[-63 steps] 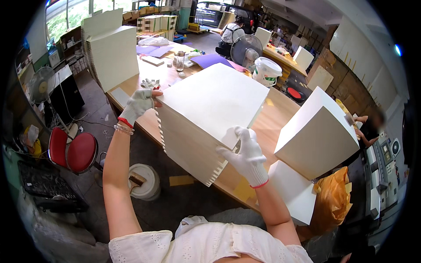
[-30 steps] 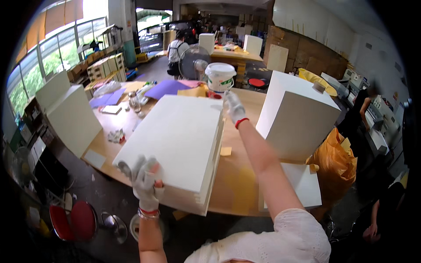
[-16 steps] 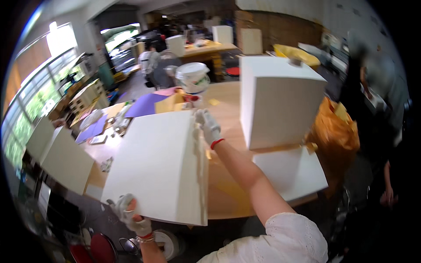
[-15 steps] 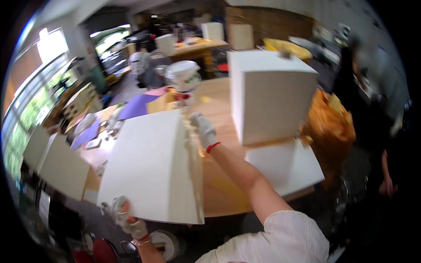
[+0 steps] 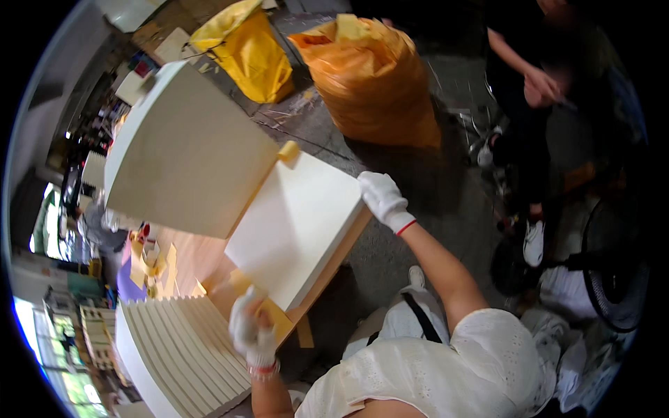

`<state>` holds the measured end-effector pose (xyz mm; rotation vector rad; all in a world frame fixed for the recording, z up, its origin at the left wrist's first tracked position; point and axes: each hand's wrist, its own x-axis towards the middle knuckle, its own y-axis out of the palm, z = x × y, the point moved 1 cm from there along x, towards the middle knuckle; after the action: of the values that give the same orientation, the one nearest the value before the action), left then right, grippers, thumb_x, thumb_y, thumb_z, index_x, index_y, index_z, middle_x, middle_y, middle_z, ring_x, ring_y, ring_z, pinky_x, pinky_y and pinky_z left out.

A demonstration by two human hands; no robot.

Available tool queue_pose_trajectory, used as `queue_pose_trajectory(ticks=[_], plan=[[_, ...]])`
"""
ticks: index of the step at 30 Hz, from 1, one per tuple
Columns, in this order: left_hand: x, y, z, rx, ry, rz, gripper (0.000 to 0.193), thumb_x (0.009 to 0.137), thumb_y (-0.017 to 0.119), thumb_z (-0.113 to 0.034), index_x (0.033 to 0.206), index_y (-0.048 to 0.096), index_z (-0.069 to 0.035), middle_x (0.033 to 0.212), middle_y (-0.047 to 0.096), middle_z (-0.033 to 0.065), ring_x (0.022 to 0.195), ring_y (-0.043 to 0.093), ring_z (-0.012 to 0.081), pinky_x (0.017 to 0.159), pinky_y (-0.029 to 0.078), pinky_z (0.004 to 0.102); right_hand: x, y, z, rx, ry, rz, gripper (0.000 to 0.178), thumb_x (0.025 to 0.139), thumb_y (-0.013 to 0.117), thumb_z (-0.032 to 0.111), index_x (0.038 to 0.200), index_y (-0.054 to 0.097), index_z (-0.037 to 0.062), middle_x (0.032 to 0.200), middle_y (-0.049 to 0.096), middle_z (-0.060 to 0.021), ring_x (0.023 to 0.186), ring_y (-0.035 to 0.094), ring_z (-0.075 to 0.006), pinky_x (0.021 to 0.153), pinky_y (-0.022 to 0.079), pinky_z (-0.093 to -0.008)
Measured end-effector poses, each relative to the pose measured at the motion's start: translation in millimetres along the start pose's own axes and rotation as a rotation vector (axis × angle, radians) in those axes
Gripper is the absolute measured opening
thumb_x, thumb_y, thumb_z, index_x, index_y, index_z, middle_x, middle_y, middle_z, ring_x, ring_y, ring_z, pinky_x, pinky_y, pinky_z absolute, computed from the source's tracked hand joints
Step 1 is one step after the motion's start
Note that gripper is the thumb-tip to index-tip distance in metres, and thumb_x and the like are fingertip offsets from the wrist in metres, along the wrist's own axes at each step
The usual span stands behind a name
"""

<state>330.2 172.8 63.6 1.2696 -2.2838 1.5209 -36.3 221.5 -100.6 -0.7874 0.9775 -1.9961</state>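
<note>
My right hand [image 5: 383, 197], in a white glove with a red cuff, is closed at the far right corner of a flat white board [image 5: 296, 223] lying on the wooden table. My left hand [image 5: 252, 327], also gloved, hovers by the table's near edge, between that board and a stack of white panels [image 5: 188, 355] with ridged edges. Motion blurs its fingers; nothing shows clearly in them. Behind the flat board stands a tall white block or stack [image 5: 188, 153]. A small yellow roll or scrap [image 5: 288, 151] sits at the board's far corner.
A full orange bag [image 5: 369, 83] and a yellow bag [image 5: 251, 56] stand on the floor beyond the table. A person in dark clothes [image 5: 519, 83] is at the right, near a black fan [image 5: 613, 265]. Yellow strips [image 5: 167, 268] litter the wooden tabletop [image 5: 188, 244].
My view has swung to the right. My right hand has left the edge of the left stack and come to the flat board's corner. My left hand has moved to the near table edge.
</note>
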Motion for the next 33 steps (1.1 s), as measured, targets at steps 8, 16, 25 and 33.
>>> queue_pose_trajectory(ticks=[8,16,25,33], plan=[[100,246,-4,0.347,0.15,0.372,0.049,0.073,0.077,-0.02,0.114,0.056,-0.002,0.123,0.055,0.0185,0.106,0.056,0.0373,0.087,0.048,0.043,-95,70,-130,1.192,0.546,-0.268,0.032,0.097,0.051,0.024,0.118,0.059,0.002,0.113,0.065,-0.0138,0.106,0.061,-0.0238,0.094,0.046,-0.0326],[118,288,14,0.363,0.069,0.327,0.039,0.063,0.081,0.006,0.097,0.064,-0.002,0.107,0.062,0.0117,0.092,0.063,0.0208,0.077,0.054,0.0309,-143,114,-147,1.464,0.666,0.015,0.033,0.099,0.047,0.012,0.127,0.051,-0.004,0.119,0.06,-0.0131,0.112,0.058,-0.0186,0.098,0.046,-0.0297],[123,280,16,0.328,0.003,0.372,0.042,0.062,0.083,0.001,0.101,0.071,-0.008,0.105,0.068,0.0121,0.091,0.067,0.0228,0.076,0.054,0.0313,-117,98,-155,1.53,0.658,0.021,0.03,0.098,0.048,0.012,0.122,0.055,-0.0032,0.115,0.063,-0.0139,0.109,0.06,-0.02,0.095,0.047,-0.0303],[126,278,11,0.321,-0.062,0.4,0.038,0.067,0.078,0.003,0.104,0.072,-0.007,0.108,0.066,0.0122,0.093,0.064,0.0212,0.081,0.054,0.0315,-108,98,-146,1.527,0.557,0.085,0.031,0.097,0.047,0.009,0.125,0.053,-0.0039,0.116,0.062,-0.013,0.11,0.059,-0.0182,0.096,0.047,-0.0295]])
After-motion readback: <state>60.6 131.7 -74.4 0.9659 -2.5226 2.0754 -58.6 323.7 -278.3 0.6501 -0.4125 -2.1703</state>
